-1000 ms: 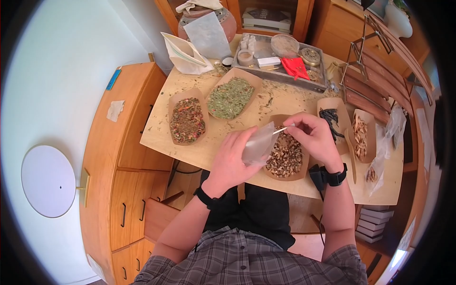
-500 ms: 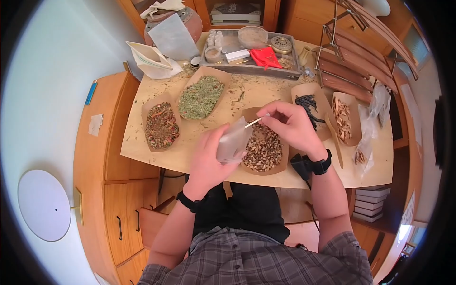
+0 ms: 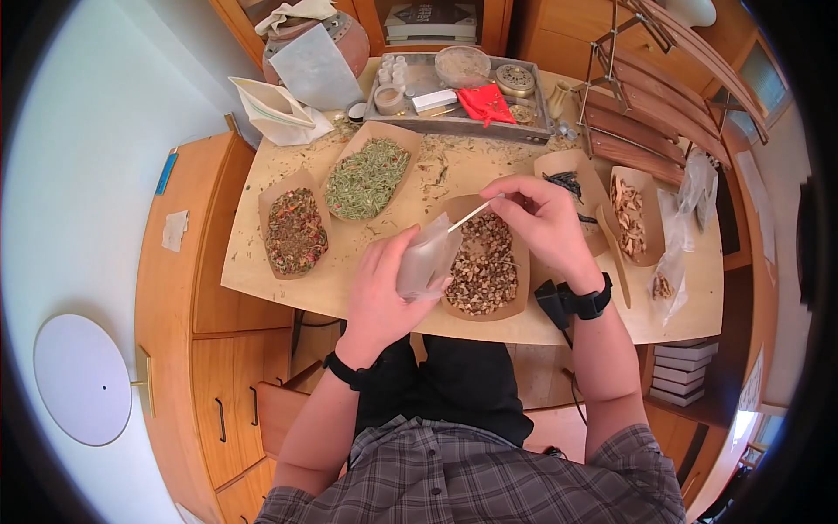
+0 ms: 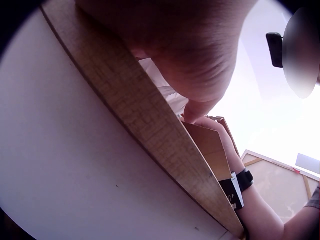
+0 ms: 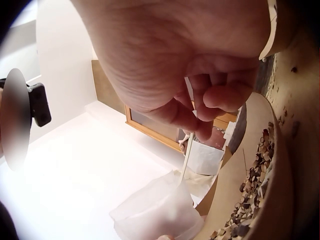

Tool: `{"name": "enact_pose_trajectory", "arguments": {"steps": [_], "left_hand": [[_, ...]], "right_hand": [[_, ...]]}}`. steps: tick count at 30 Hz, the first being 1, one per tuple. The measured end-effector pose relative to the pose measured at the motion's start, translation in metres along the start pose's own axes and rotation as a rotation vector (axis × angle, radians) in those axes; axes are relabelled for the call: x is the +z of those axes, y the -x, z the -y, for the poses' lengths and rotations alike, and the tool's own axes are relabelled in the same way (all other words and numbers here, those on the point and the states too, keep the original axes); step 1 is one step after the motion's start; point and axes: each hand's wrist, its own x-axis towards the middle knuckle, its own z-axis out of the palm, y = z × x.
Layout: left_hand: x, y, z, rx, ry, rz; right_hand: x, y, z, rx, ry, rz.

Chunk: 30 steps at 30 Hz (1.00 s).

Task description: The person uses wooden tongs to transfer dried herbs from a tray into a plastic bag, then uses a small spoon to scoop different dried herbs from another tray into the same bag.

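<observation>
In the head view, my left hand [image 3: 379, 288] grips a translucent pouch [image 3: 426, 264], its mouth tilted up to the right. My right hand [image 3: 550, 229] pinches the upper end of a thin pale stick [image 3: 471, 216] between thumb and forefinger. The stick's lower end reaches the pouch's mouth. Right beside and partly under the pouch lies a paper tray of chopped brown pieces [image 3: 484, 275]. The right wrist view shows the stick [image 5: 186, 162] slanting down into the pouch [image 5: 157, 210]. What the pouch contains cannot be told.
Trays of green herb [image 3: 371, 179], reddish mix [image 3: 297, 231], dark strips [image 3: 563, 183] and pale slices [image 3: 628, 214] stand on the table. A wooden spatula [image 3: 615, 258] lies at the right. Behind are a grey tray [image 3: 515, 131] with small containers, a white pouch [image 3: 278, 118] and a slatted wooden rack [image 3: 633, 131].
The head view has shifted and then steadied. My right hand has moved slightly up and right from the pouch, and more of the stick shows. My left hand keeps its grip on the pouch.
</observation>
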Motion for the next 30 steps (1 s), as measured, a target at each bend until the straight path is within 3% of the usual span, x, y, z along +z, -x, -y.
{"name": "enact_pose_trajectory", "arguments": {"steps": [30], "left_hand": [[0.0,0.0,-0.001,0.018,-0.028,-0.018]], "right_hand": [[-0.007,-0.001,0.004,-0.069,0.024,-0.121]]}}
